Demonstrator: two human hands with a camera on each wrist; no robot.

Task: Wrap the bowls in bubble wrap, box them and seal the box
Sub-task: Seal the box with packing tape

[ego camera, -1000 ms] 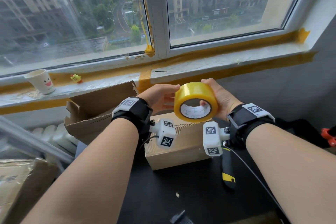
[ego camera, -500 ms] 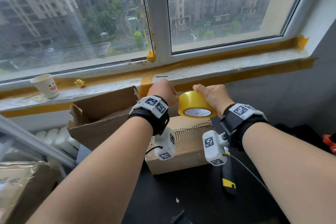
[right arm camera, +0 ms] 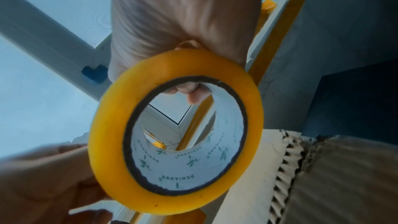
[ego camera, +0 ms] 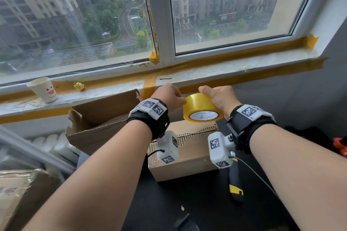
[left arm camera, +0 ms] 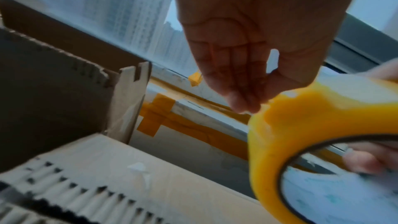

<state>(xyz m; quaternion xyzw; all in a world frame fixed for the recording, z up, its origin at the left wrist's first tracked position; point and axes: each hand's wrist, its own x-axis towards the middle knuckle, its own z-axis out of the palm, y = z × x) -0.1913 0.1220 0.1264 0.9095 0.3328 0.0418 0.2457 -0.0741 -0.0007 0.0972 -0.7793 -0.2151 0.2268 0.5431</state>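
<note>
A yellow tape roll (ego camera: pixel 201 106) hangs in the air above the closed cardboard box (ego camera: pixel 187 157). My right hand (ego camera: pixel 210 97) grips the roll, thumb over its outer face and fingertips (right arm camera: pixel 193 98) hooked inside the white core. My left hand (ego camera: pixel 183 102) is palm down, its curled fingertips (left arm camera: pixel 247 103) pinching at the left side of the roll (left arm camera: pixel 312 125). The right wrist view looks straight through the roll (right arm camera: pixel 107 142). No bowls or bubble wrap show; the box's jagged-edged top flaps (left arm camera: pixel 172 185) lie shut.
An open empty carton (ego camera: pixel 103 118) stands left of the closed box. A black and yellow utility knife (ego camera: pixel 235 184) lies on the dark table to its right. A paper cup (ego camera: pixel 44 90) and a small duck toy (ego camera: pixel 79 86) sit on the taped windowsill.
The roll has tipped from facing me to lying flatter and moved away toward the window. My left hand turned palm down and brought its fingertips onto the roll's left side.
</note>
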